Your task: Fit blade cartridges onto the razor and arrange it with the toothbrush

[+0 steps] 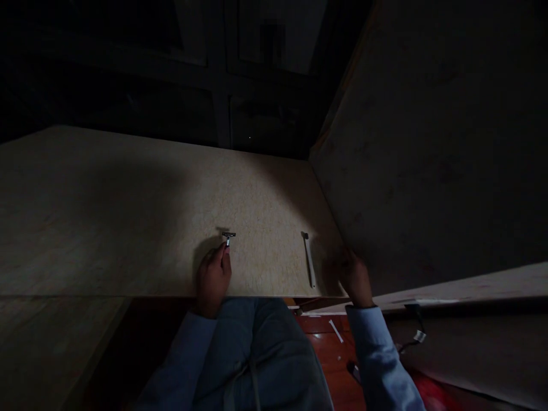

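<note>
A razor (pixel 228 236) is pinched by its handle in my left hand (pixel 213 281), with its head pointing away from me just over the tabletop (pixel 265 217). Much of the handle is hidden by the fingers. To the right, a pale toothbrush (pixel 309 261) with a dark head lies lengthwise on the surface, apart from both hands. My right hand (pixel 356 279) is beyond the toothbrush, at the table's right side close to the wall. Its fingers are in deep shadow, so I cannot tell whether they hold anything.
A wall (pixel 428 188) rises along the table's right side, and a dark window frame (pixel 220 108) stands behind it. Below the front edge, a white strip (pixel 336 331) lies on the reddish floor (pixel 319 342). A dark cable (pixel 411 344) hangs at the lower right.
</note>
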Demonstrator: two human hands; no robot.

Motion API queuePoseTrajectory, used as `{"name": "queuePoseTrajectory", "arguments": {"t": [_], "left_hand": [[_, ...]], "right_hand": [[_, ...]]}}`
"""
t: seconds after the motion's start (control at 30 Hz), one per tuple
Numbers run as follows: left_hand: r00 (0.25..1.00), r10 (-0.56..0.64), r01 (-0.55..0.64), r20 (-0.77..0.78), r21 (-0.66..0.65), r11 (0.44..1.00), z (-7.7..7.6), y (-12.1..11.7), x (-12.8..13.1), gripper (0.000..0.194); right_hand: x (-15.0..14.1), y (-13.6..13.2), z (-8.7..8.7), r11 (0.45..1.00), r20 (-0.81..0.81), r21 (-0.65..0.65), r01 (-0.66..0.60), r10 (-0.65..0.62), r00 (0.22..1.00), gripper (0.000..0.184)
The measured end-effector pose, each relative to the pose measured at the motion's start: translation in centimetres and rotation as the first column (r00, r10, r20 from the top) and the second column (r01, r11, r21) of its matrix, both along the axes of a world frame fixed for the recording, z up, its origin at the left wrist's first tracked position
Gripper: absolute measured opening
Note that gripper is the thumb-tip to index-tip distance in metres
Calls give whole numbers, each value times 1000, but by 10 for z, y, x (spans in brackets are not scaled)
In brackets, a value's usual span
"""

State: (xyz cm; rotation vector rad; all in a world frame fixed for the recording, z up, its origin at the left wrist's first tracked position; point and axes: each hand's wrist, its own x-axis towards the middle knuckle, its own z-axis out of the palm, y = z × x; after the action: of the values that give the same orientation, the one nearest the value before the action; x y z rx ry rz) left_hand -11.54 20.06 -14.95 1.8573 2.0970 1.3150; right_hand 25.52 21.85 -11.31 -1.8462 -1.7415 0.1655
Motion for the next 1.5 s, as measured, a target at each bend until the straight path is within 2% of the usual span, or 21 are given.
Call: {"name": "queuePoseTrajectory", "arguments": {"t": [0.07, 0.2, 0.3, 0.4, 0.5, 0.6, 0.67, 0.73, 0.8, 0.87, 0.93, 1.03, 1.17, 1.3, 1.4, 1.5], "left_hand": [[993, 38, -45, -112, -62, 997, 7, 2, -12, 51], [954, 87, -158, -285, -234, 959, 20, 6, -41, 52], [931, 84, -216, -356, -348, 912, 27, 7, -56, 50], [912, 82, -262, -403, -415, 871, 31, 6, -59, 50], [888, 107, -309, -448, -409, 859, 33, 5, -57, 48], [880, 131, -331, -456, -392, 859, 31, 5, -56, 47], [878, 156, -331, -452, -339, 880, 28, 4, -58, 46], [872, 200, -327, -447, -227, 917, 26, 2, -59, 46], [874, 231, -298, -428, -95, 950, 27, -2, -57, 48], [898, 211, -223, -386, 14, 975, 31, -6, -48, 46], [935, 132, -104, -328, 103, 989, 35, -10, -33, 40], [969, -19, 67, -247, 185, 980, 35, -14, -2, 32], [959, -200, 239, -202, 191, 952, 19, -12, 34, 26], [917, -356, 381, -182, 128, 916, -1, -8, 50, 24], [906, -370, 398, -206, 117, 910, -7, -7, 51, 22], [909, -379, 402, -172, 123, 907, -8, -8, 48, 22]], "right_hand": [[8, 12, 1, 994, 95, -111, 3, 7, 995, 45], [7, 34, 6, 952, 145, -294, -92, 139, 980, 44], [5, 46, 9, 934, 135, -333, -132, 185, 973, 31], [5, 48, 11, 929, 118, -344, -138, 188, 975, 25], [6, 40, 11, 929, 97, -337, -151, 193, 976, 30], [10, 27, 9, 958, 103, -257, -131, 162, 981, 40], [14, 18, 8, 970, 150, -219, -104, 139, 979, 35], [19, 11, 7, 964, 207, -248, -97, 151, 967, 26], [21, 7, 9, 948, 235, -304, -95, 171, 957, 23], [20, 6, 13, 938, 256, -341, -70, 164, 952, 24], [17, 7, 16, 932, 318, -361, -43, 166, 934, 26], [15, 10, 19, 923, 417, -385, -22, 195, 888, 27], [23, 8, 20, 921, 440, -387, -38, 221, 870, 24], [27, 11, 31, 946, 369, -277, -171, 269, 890, 28], [22, 23, 39, 945, 338, -181, -272, 320, 885, 31], [13, 38, 38, 928, 345, -237, -287, 356, 869, 30]]}}
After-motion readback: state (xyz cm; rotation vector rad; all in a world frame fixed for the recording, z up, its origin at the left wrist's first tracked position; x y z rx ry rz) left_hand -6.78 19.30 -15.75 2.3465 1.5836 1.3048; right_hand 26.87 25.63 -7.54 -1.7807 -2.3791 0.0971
